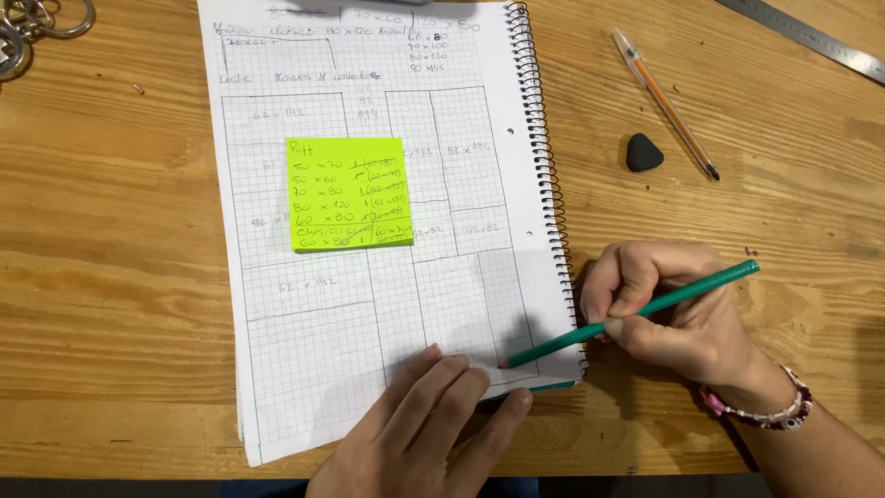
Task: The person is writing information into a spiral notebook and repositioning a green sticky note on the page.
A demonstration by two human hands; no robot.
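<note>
Right hand (668,318) pinches slim green pencil (636,314) on gridded spiral notebook (387,304).

Sticky note (350,194) on notebook (387,277); pen (666,103), eraser (643,152) right of notebook; ruler (811,39) beyond; keys (32,28) far left.

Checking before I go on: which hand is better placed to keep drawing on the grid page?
Right. The right hand grips the green pencil, tip on the notebook near its lower corner. The left hand lies flat, pinning the page.
</note>
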